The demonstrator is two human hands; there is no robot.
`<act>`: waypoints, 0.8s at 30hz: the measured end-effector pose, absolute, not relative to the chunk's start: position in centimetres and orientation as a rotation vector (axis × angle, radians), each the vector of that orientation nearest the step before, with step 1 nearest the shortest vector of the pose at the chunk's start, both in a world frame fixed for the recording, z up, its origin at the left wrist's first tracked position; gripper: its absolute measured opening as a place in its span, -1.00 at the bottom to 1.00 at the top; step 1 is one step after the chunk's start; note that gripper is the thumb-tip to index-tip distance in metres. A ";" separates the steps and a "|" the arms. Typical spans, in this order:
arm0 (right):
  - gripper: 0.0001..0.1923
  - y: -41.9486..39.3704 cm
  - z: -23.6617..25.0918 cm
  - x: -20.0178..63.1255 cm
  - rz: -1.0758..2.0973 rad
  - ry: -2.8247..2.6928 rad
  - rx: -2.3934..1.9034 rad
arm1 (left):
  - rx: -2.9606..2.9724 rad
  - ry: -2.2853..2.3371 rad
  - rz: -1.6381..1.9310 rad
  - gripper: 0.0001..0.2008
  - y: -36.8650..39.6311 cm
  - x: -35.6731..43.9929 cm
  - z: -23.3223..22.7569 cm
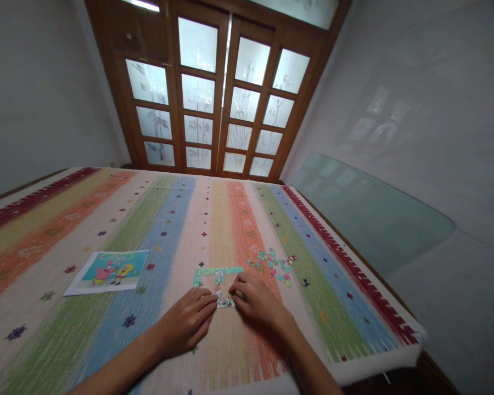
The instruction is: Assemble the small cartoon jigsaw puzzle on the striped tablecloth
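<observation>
Both hands on partly built puzzle, striped cloth.
Left hand [189, 323] flat, fingers loose, tips touching the puzzle frame's [217, 277] near edge; right hand [255, 299] curled over its right side, grip unclear. Loose pieces [274, 264] just right; reference picture [109, 271] far left on the cloth [168, 219].

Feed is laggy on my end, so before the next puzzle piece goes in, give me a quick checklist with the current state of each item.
1. Both hands at the partly built puzzle: ok, left hand and right hand rest at its near edge.
2. Loose pieces close by: ok, just right of it.
3. Reference picture visible: ok, flat to the left.
4. Piece held in the fingers: cannot tell.
5. Striped cloth flat: ok.
</observation>
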State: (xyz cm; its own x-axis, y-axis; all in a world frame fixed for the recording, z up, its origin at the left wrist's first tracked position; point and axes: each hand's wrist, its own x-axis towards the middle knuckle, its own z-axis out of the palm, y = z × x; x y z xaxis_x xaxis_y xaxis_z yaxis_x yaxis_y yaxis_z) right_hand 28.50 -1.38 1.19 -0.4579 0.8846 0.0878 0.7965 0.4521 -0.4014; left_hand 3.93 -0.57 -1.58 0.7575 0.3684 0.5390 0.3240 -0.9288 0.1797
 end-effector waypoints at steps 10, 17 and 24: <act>-0.78 -5.4 -0.1 27.7 0.236 -2.296 -1.450 | 2.936 0.667 0.835 -0.68 -1.3 4.5 -1.3; -0.75 -6.6 -0.7 28.9 0.252 -2.187 -1.428 | 2.893 0.915 0.751 -0.75 -2.1 6.2 -1.2; -0.79 -6.8 -1.9 32.5 0.127 -2.013 -1.603 | 2.872 1.115 0.820 -0.68 -3.6 7.0 -2.9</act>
State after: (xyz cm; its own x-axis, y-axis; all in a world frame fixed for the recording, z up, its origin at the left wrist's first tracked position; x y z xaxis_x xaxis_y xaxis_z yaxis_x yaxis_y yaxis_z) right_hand 32.52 -6.81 -1.87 -0.1302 0.9231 0.3619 0.8704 0.2812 -0.4041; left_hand 6.97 -3.64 -2.91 0.6230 0.6180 0.4794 0.6419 -0.7543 0.1381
